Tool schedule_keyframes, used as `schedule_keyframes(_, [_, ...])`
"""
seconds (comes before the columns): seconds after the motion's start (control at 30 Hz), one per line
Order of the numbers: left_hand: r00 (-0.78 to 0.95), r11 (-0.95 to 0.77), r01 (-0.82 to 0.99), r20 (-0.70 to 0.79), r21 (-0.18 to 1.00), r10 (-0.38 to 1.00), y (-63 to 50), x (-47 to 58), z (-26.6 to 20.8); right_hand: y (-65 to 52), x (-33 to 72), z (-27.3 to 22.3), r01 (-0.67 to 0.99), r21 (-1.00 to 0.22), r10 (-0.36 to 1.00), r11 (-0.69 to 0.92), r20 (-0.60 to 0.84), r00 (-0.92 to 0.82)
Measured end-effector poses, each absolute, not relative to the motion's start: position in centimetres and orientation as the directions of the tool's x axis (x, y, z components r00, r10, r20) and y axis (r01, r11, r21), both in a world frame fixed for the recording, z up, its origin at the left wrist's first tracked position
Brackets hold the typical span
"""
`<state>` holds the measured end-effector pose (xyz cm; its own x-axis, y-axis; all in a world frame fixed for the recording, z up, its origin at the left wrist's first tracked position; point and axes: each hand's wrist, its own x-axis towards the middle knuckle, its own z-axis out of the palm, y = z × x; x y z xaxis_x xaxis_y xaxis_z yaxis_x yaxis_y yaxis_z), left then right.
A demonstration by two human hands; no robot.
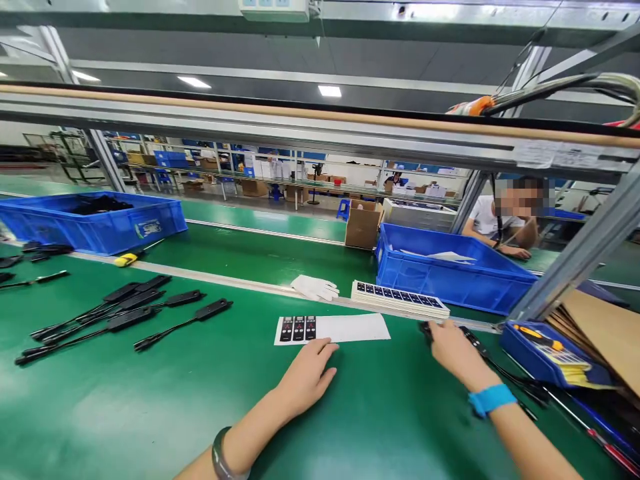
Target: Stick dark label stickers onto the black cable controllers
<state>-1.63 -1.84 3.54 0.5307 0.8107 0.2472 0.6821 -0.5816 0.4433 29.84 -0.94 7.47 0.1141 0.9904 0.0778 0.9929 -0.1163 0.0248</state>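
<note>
- Left hand (307, 375) is lying loosely spread, empty, beside the label sheet (343, 328), mid-frame.
- Right hand (454, 348) is apparently handling a black device (426, 331), centre-right; grip I can't tell.
- Next move is probably needing a steady pinch.

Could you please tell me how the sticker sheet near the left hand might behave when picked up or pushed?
The sticker sheet looks thin, so it would probably bend easily. Lying flat, it seems unlikely to roll, though it may slide across the smooth, shiny table.

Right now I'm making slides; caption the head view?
Left hand at a label sheet, right hand at a black device.
</note>
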Motion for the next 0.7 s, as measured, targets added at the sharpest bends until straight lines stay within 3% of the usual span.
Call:
schedule_keyframes(0.13, [0.533, -0.578, 0.770, 0.225, 0.270, 0.816, -2.3, -1.1, 3.5, -1.7, 34.7, 5.4, 0.962, 0.137, 0.971, -0.237, 0.069, 0.230])
schedule_keyframes(0.23, [0.487, -0.515, 0.843, 0.190, 0.153, 0.853, -2.5, -0.7, 3.9, 0.0, 34.5, 3.5, 0.966, 0.184, 0.979, -0.181, 0.131, 0.158])
schedule_keyframes(0.33, [0.350, -0.360, 0.932, 0.150, 0.044, 0.925, -2.0, -0.9, 4.1, 2.9, 30.0, 2.6, 0.989, -0.060, 0.984, 0.134, 0.131, -0.125])
schedule_keyframes(0.43, [0.183, -0.184, 0.983, 0.195, -0.013, 0.964, -1.1, -1.5, 3.5, 5.5, 22.6, 2.2, 0.829, -0.375, 0.908, 0.416, 0.227, -0.353])
schedule_keyframes(0.5, [0.122, -0.120, 0.992, 0.209, -0.025, 0.970, -0.4, -1.9, 2.8, 6.9, 17.8, 1.8, 0.687, -0.508, 0.854, 0.520, 0.315, -0.414])
schedule_keyframes(0.7, [0.107, -0.100, 0.994, 0.187, -0.045, 0.977, 0.3, -2.1, 1.6, 8.7, 10.7, 0.3, 0.595, -0.588, 0.835, 0.548, 0.421, -0.353])
